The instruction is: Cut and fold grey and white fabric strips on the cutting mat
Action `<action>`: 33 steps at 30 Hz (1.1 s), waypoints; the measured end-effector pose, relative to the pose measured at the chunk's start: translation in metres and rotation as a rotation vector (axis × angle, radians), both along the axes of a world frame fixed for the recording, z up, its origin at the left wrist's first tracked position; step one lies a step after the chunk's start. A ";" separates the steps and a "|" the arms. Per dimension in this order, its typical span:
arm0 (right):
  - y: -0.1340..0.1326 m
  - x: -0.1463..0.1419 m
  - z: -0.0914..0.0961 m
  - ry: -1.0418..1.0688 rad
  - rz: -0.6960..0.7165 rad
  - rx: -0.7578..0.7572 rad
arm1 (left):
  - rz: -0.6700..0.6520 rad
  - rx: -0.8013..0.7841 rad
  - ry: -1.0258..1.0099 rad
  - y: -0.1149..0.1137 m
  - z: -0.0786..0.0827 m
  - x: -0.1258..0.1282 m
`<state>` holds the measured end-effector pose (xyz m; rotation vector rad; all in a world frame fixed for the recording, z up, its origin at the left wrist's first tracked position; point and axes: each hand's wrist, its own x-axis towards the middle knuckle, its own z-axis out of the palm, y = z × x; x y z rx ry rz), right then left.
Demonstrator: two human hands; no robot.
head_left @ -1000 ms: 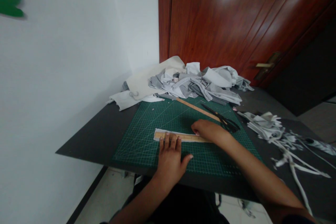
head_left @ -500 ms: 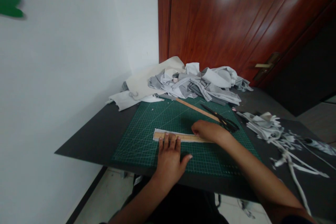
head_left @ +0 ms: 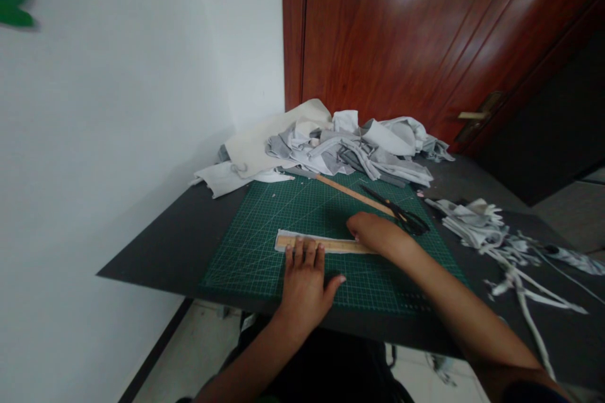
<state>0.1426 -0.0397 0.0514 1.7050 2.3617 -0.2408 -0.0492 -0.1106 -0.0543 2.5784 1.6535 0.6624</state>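
On the green cutting mat [head_left: 246, 264], a wooden ruler [head_left: 341, 245] lies lengthwise on a narrow strip of white cloth [head_left: 282, 233]. My left hand [head_left: 305, 283] presses down flat near the ruler's left end, its fingers stretched out and thumb apart. Farther along, my right hand [head_left: 373, 233] is closed with its fingers curled down at the ruler's upper edge. Whatever those fingers hold, if anything, is hidden under the hand. Black scissors [head_left: 399, 211] rest just beyond the right hand, across a second long wooden ruler [head_left: 352, 193].
A heap of grey and white cloth [head_left: 340, 148] covers the back of the dark table [head_left: 155, 245]. Cloth scraps and strips [head_left: 477, 227] lie at the right. A white wall [head_left: 142, 107] borders the left side, and a reddish wooden door [head_left: 387, 44] stands behind.
My right hand has shifted slightly to the right along the ruler. The left hand keeps its place on the ruler. The view has moved a little.
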 end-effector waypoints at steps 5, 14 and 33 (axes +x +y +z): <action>-0.004 -0.002 0.001 0.062 0.163 0.025 | 0.001 -0.010 0.014 -0.001 0.002 0.001; -0.003 -0.009 -0.013 0.197 0.271 -0.063 | 0.002 0.025 0.016 -0.001 0.004 -0.001; 0.019 0.017 -0.003 0.399 0.210 -0.047 | -0.201 -0.015 -0.106 0.031 0.010 -0.030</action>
